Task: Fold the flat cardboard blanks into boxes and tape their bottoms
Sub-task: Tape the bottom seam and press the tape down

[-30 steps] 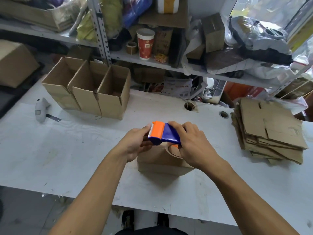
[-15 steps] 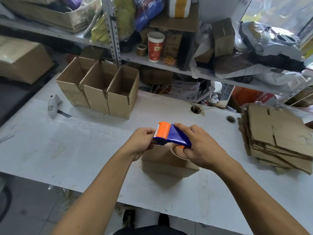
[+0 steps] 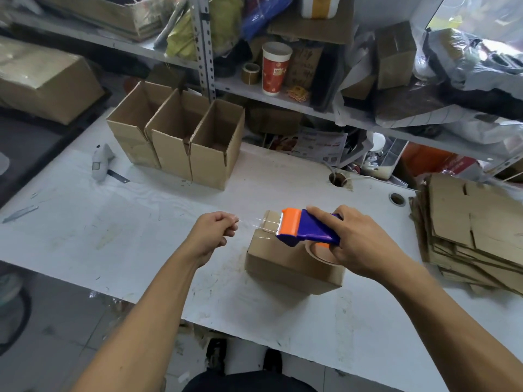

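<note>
A small folded cardboard box [image 3: 288, 264] lies bottom-up on the white table [image 3: 141, 222] in front of me. My right hand [image 3: 359, 244] grips a blue and orange tape dispenser [image 3: 305, 230] held just above the box's top. My left hand [image 3: 215, 233] pinches the end of a clear strip of tape [image 3: 259, 224] stretched out leftward from the dispenser's toothed edge. Three finished open boxes [image 3: 181, 137] stand in a row at the back left. A stack of flat cardboard blanks [image 3: 475, 230] lies at the right.
A grey utility knife [image 3: 103, 165] lies on the table at the left. Behind the table, a metal shelf [image 3: 254, 91] is crowded with a red paper cup [image 3: 276, 69], tape rolls, bags and boxes. Two cable holes [image 3: 338, 178] pierce the tabletop.
My left hand has pulled away to the left from the dispenser, drawing out a strip of clear tape. The right hand and dispenser shifted slightly right over the box.
</note>
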